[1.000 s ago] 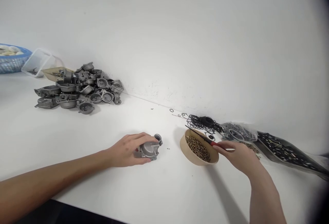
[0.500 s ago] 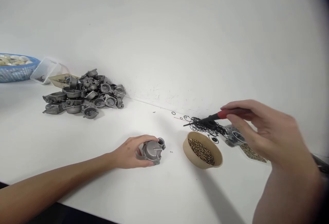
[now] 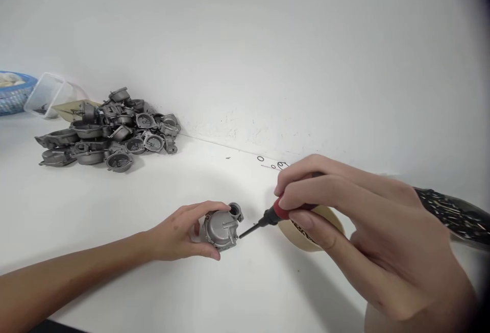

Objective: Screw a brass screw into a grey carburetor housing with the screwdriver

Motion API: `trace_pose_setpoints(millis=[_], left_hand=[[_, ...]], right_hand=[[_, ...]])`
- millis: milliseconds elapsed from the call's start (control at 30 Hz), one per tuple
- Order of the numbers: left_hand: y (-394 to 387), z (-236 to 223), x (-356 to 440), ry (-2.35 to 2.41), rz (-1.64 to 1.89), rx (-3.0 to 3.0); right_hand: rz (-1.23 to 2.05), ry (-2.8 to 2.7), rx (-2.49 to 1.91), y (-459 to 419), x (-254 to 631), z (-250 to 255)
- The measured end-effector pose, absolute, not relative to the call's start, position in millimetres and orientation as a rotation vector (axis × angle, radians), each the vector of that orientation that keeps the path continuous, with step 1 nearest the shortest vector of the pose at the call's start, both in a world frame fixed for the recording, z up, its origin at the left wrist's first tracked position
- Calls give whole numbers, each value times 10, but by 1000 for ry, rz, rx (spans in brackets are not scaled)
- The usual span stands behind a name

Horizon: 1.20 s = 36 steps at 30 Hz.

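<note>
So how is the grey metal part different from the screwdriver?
The metal part is chunky and rounded; the screwdriver is long and thin. The metal part is mostly grey, while the screwdriver is black and red. The left hand holds the metal part; the right hand holds the screwdriver. Both are being held.

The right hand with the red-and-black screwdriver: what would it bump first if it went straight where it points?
Probably the rounded grey metal part in the left hand: the screwdriver tip points at its edge. They may touch; depth is unclear.
</note>
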<state>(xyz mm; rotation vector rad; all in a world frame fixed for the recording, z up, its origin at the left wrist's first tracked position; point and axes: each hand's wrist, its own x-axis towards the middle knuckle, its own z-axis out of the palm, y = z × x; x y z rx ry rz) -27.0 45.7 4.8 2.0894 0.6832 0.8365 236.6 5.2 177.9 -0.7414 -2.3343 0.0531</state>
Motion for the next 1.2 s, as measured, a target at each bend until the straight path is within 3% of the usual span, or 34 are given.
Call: trace_pose_setpoints(millis=[1200], left_hand=[[473, 86, -264, 634, 827, 2114]], right_hand=[[249, -2413, -528, 282, 2398, 1778]])
